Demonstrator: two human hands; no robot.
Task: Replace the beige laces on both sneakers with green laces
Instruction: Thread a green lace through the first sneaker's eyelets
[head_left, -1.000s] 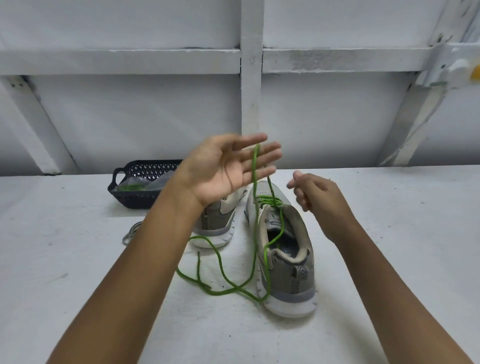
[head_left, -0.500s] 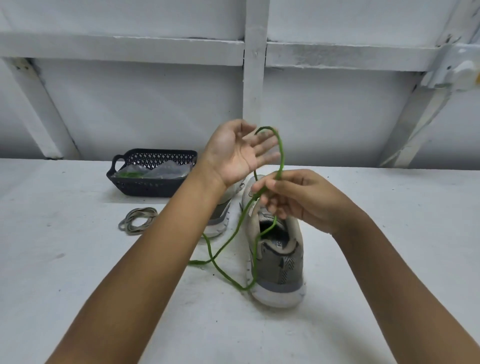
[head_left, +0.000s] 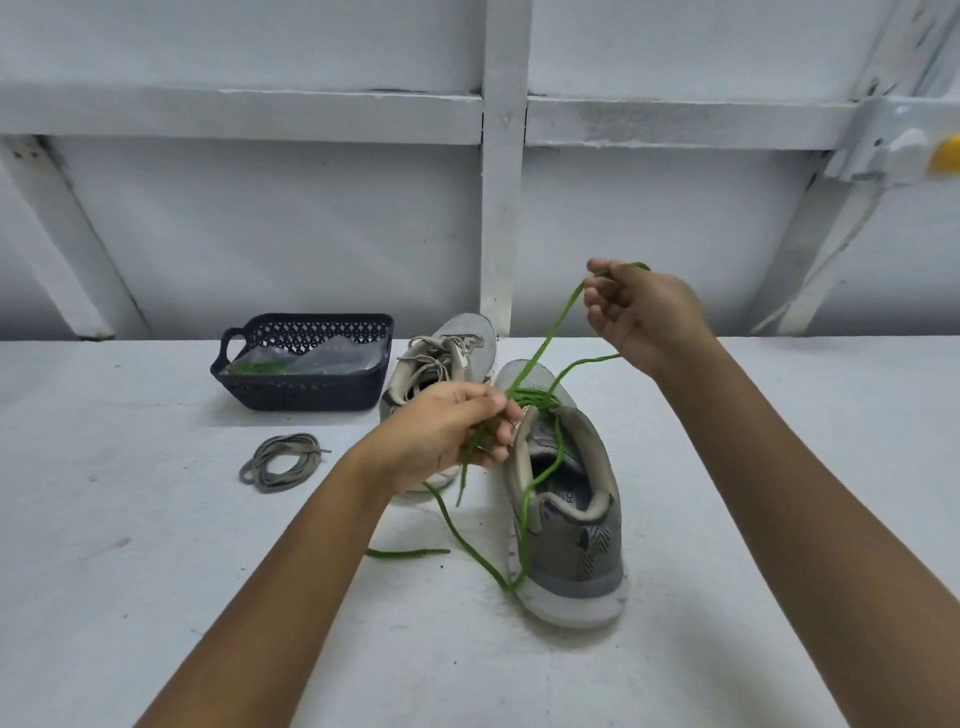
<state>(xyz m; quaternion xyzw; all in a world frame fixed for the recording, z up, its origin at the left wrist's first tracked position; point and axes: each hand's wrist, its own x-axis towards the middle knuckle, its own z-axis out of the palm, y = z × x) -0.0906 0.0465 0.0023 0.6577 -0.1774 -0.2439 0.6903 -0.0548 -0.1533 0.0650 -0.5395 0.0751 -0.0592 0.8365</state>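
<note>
White desk (head_left: 156, 597), painted, scuffed, a few dark specks, runs back to the wall. Dark basket (head_left: 306, 388) with handle sits at back left, upright. Coiled beige lace (head_left: 280, 462) lies loose in front of the basket, apart from it. Two grey sneakers stand mid-desk, toes to the wall: far sneaker (head_left: 457, 338) just right of the basket, beige laces in; near sneaker (head_left: 576, 545) beside it, closer to camera. Whether the two touch is hidden. Green lace (head_left: 410, 553) trails from the near sneaker onto the desk, one end lying flat left of its heel.
</note>
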